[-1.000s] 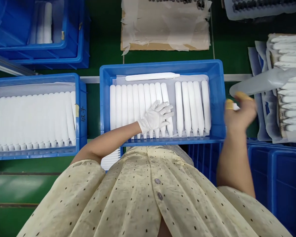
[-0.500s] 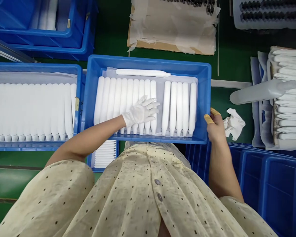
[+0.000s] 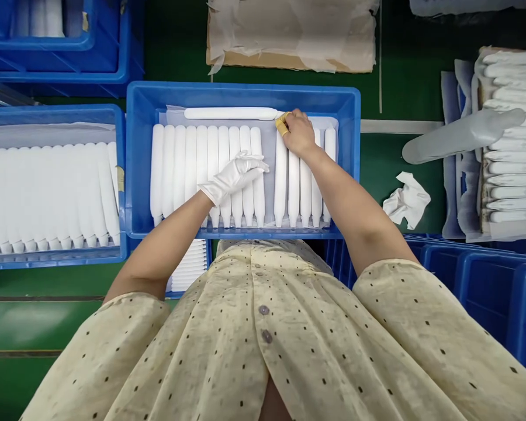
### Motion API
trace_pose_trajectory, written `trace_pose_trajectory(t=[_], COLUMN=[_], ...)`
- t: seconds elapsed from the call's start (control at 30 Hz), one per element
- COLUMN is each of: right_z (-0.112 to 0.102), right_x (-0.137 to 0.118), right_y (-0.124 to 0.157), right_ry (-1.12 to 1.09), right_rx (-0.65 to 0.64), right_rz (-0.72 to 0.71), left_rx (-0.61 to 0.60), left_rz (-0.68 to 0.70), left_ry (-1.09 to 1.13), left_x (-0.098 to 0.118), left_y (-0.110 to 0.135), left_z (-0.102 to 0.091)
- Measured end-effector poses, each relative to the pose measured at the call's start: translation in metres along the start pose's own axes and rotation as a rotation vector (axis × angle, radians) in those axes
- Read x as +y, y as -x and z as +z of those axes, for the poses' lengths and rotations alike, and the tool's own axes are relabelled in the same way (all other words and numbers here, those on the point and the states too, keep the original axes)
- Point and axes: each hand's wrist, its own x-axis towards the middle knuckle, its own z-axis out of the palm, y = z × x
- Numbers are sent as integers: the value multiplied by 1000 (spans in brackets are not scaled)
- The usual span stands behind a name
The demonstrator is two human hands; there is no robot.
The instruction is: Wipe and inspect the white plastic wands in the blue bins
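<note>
Head view: far tube (image 3: 230, 113) lies crosswise, tip rightward; left hand (image 3: 235, 178) uncurled, right hand (image 3: 298, 133) at tip, grip unclear.

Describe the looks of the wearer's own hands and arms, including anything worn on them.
The left hand wears a thin white glove ending at the wrist. The right hand has no glove, only yellow coverings at the fingertips. Both forearms are bare below short, loose, pale yellow sleeves with small dark specks.
</note>
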Motion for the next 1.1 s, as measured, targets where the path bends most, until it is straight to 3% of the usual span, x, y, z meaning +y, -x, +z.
trace_pose_trajectory(t=[0.1, 0.2, 0.27, 0.33, 0.4, 0.5, 0.57, 0.67, 0.73, 0.8, 0.93, 1.1], right_z=[-8, -40, -65, -85, -96, -97, -90, -76, -69, -65, -64, -57], right_x=[-8, -38, -62, -80, -85, -70, -60, -62, -75, -90, -112, -115], right_y=[-7, -1, 9, 23, 38, 66, 91, 127, 145, 156, 163, 165], right_ry=[-41, -100, -171, -285, -529, -1066, -1290, -1406, -1483, -1571, -1687, -1716], right_rx=[5, 52, 97, 118, 128, 10, -247, -670, -828, -902, -950, -918], right_rz=[33, -20, -152, -288, -260, 98, 240, 177, 133, 106, 85, 57], left_rx=[78, 307, 409, 366, 253, 195, 214, 260, 297, 262, 80, 131], left_rz=[-47, -96, -76, -51, -72, -172, -224, -232, -228, -189, -40, 32], left_ry=[193, 416, 644, 938, 1120, 1192, 1253, 1324, 1307, 1292, 1368, 1396], left_x=[-4, 7, 23, 45, 66, 91, 103, 115, 120, 121, 117, 114], left_y=[-7, -26, -39, -46, -48, -45, -43, -44, -45, -44, -36, -26], left_z=[-2, 10, 23, 35, 38, 14, -16, -60, -81, -93, -100, -102])
